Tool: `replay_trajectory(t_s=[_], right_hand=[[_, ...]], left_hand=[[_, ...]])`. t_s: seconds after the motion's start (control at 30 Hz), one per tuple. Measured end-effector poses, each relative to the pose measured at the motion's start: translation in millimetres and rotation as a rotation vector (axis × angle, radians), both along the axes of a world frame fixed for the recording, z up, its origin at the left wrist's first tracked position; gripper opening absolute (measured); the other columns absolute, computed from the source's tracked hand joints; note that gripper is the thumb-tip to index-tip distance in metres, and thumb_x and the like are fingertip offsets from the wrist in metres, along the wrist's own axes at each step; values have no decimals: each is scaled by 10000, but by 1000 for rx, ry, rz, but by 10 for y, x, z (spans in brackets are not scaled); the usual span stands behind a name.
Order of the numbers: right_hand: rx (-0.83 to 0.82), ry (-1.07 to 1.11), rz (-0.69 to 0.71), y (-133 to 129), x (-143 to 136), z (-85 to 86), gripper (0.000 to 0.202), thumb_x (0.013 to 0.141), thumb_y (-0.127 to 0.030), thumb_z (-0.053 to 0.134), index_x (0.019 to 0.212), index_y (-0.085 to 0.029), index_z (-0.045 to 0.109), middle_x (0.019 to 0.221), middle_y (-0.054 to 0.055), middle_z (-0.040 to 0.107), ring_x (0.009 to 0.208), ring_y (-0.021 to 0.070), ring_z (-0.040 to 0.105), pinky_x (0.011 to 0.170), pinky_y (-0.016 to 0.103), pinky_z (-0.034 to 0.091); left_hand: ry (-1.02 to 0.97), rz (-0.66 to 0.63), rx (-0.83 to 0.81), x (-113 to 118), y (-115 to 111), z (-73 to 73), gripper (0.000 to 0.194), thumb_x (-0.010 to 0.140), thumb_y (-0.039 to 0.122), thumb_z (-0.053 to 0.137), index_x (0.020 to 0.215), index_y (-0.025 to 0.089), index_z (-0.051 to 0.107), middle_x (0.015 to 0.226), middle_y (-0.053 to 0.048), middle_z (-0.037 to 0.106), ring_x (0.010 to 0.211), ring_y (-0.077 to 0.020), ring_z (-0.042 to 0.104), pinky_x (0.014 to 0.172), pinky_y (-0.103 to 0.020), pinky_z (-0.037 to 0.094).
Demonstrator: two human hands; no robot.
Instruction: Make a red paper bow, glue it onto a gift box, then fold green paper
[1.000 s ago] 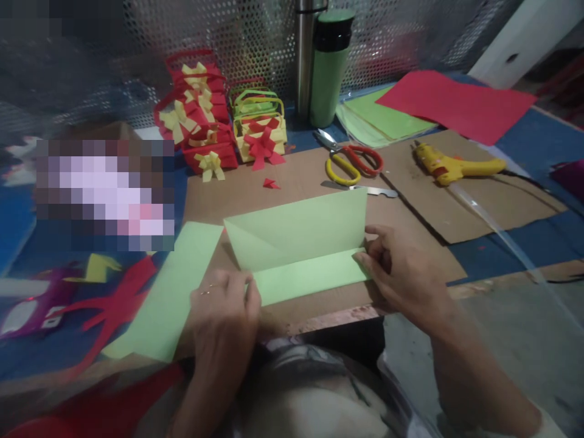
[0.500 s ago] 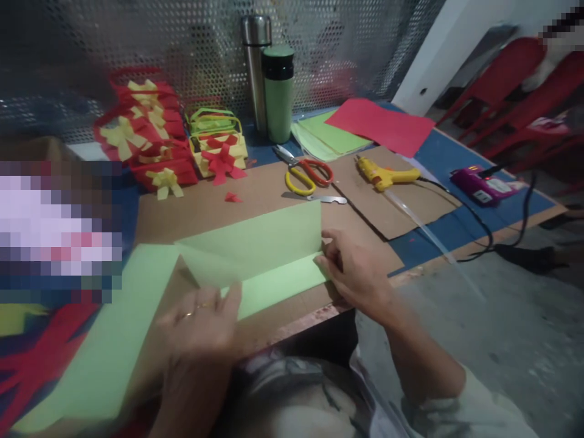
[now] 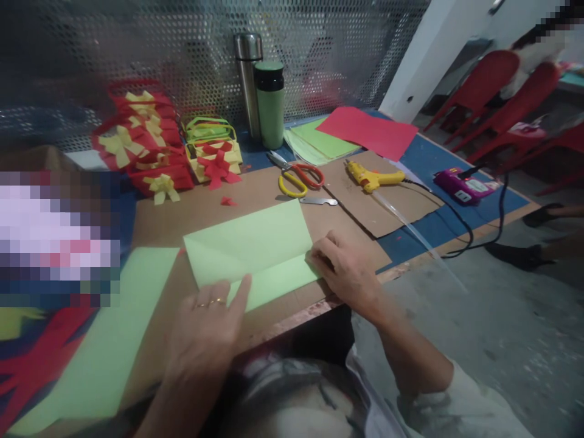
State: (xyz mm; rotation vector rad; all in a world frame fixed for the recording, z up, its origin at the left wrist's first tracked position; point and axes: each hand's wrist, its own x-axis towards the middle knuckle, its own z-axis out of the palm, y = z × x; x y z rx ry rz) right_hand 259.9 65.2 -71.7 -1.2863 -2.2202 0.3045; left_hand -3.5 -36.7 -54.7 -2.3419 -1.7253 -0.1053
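A light green paper sheet point(image 3: 246, 240) lies on brown cardboard, with a strip along its near side folded over. My left hand point(image 3: 205, 322), with a ring on one finger, rests on the sheet's near left corner, thumb stretched along the folded strip and apart from the fingers. At the right end of the fold, my right hand point(image 3: 340, 264) has its fingers curled and pinched on the paper edge; its fingertips are partly hidden. Another light green sheet point(image 3: 118, 310) lies to the left of my left hand.
Scissors point(image 3: 296, 176), a metal blade point(image 3: 319, 201) and a yellow glue gun point(image 3: 374, 177) lie beyond the sheet. Red paper baskets point(image 3: 159, 176) and yellow ones point(image 3: 214, 161) stand at the back left, near a green flask point(image 3: 271, 112). A purple power box point(image 3: 463, 185) sits right.
The sheet's far part, raised before, now lies flatter. My left hand has shifted slightly right along the fold; my right hand stays at the right end. The camera view has shifted a little.
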Motion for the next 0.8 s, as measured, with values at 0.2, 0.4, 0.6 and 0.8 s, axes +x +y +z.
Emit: replay_trajectory(t_s=[0.2, 0.4, 0.6, 0.8], right_hand=[[57, -46, 4, -7, 8, -23, 172, 990, -216, 537, 857, -220, 646, 875, 42, 598, 748, 169, 575, 637, 277, 383], [114, -118, -2, -7, 29, -13, 220, 1016, -257, 515, 871, -226, 678, 873, 45, 613, 728, 168, 550, 630, 283, 363], [383, -139, 137, -175, -33, 120, 277, 1033, -172, 446, 915, -208, 694, 931, 98, 651, 842, 216, 537, 748, 336, 401], [362, -149, 550, -418, -240, 172, 205, 1051, -209, 471, 1068, -186, 674, 937, 71, 660, 859, 209, 522, 819, 358, 376]], left_hand=[[151, -168, 90, 82, 43, 134, 497, 920, -10, 411, 1336, 136, 639, 977, -133, 683, 870, -246, 611, 729, -368, 427], [114, -130, 14, 149, 14, 181, 547, 959, 40, 462, 1440, 276, 573, 934, -85, 656, 893, -232, 613, 739, -353, 418], [79, -121, -8, 165, 13, 172, 538, 964, 61, 472, 1446, 285, 559, 1026, -103, 659, 892, -224, 607, 742, -355, 415], [96, -122, 7, 174, 34, 123, 525, 962, 71, 501, 1428, 301, 571, 987, -94, 645, 937, -241, 603, 737, -351, 402]])
